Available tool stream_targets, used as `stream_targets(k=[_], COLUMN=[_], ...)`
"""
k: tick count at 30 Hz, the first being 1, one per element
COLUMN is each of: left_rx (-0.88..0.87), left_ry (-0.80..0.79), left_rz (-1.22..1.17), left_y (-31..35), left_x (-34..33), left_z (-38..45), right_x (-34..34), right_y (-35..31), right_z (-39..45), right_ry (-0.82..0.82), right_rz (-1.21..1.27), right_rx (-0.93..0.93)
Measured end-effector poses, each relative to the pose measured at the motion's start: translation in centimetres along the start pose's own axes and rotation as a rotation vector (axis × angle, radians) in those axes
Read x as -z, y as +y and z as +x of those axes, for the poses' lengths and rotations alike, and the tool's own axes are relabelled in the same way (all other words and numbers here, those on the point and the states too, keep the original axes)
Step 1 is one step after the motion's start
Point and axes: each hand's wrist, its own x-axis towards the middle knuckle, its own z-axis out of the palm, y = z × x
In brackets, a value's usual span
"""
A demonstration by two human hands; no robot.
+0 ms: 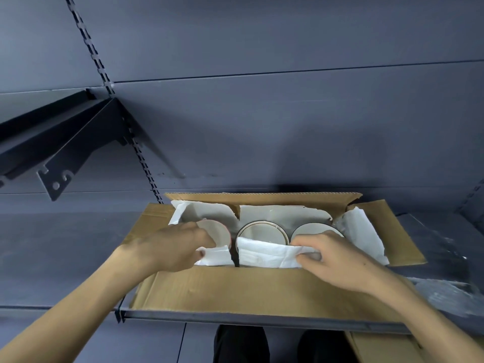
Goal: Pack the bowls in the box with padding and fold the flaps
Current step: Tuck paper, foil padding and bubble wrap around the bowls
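Padding is the step in hand: inside the box (262,286) on the shelf (65,258), three bowls (263,231) sit in a row while the left hand (170,247) and right hand (337,260) pinch white paper (264,254) at its near wall, next tucking it over them.

You stood in what looked like a shop or stockroom: dark metal shelving (235,314), a slotted upright (142,158) at 11 o'clock, a bracketed shelf (52,142) at 10 o'clock, and plain back panels (288,127) at 12 o'clock.
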Motion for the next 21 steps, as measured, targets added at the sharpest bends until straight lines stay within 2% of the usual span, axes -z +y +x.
stream_targets(k=[4, 7, 13, 17, 21], left_rx=[0.003, -0.020, -0.209, -0.302, -0.307], left_ry=[-0.020, -0.083, 0.172, 0.152, 0.142], left_rz=[-0.020, -0.099, -0.239, -0.164, -0.134], left_y=[0.0, -0.1, 1.6, 3.1, 2.8], left_x=[-0.1, -0.5, 0.0, -0.3, -0.9], left_z=[-0.1, -0.2, 0.6, 2.3, 2.9], right_x=[-0.1, -0.2, 0.2, -0.8, -1.8], right_y=[-0.1, 0.0, -0.4, -0.9, -0.6], right_z=[0.2, 0.0, 0.6, 0.9, 0.8], right_ry=[-0.081, -0.139, -0.148, -0.108, -0.152], right_rz=[-0.123, -0.072, 0.084, 0.165, 0.079], right_rx=[-0.037, -0.072, -0.048, -0.009, -0.038])
